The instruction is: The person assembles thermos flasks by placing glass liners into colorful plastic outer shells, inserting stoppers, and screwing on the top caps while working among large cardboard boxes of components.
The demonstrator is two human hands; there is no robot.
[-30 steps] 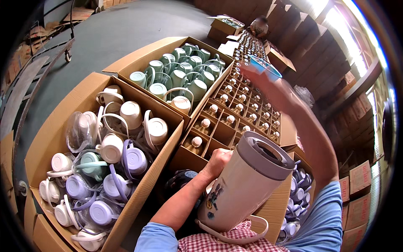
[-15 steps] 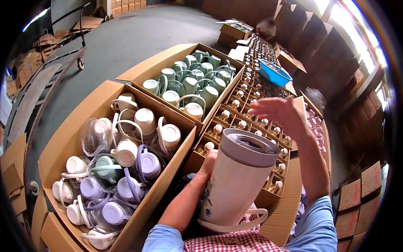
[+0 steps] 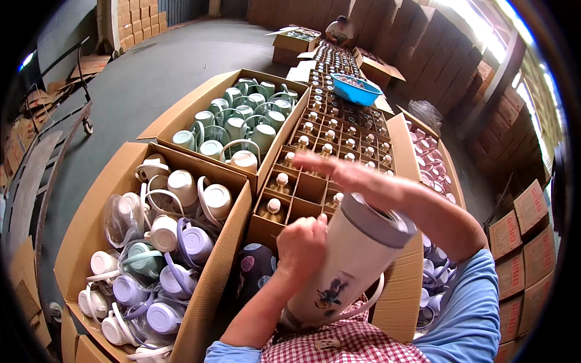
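A white thermos casing (image 3: pixel 345 272) with a grey collar and a printed motif leans in front of my checked apron, its pale carrying handle at the lower end. Against its left side is my left hand (image 3: pixel 302 245), fingers curled closed; what lies inside them, if anything, is hidden. My right hand (image 3: pixel 357 178) stretches flat across above the collar, fingers extended to the left and holding nothing visible. It partly covers the casing's upper opening. Beyond my hands, gold-toned bottle-shaped liners (image 3: pixel 281 181) with white tips stand in a cardboard divider grid.
An open carton (image 3: pixel 233 236) at left holds white, lilac and green jugs. Behind it, another carton (image 3: pixel 151 124) holds green ones. A blue basin (image 3: pixel 357 94) sits on the grid. Pink jugs (image 3: pixel 433 163) fill a carton at right. A person (image 3: pixel 339 31) is at the far end.
My right hand has come down and left over the casing's top. The left hand now shows curled beside the casing, whose collar has shifted right and lower. The whole view has turned slightly.
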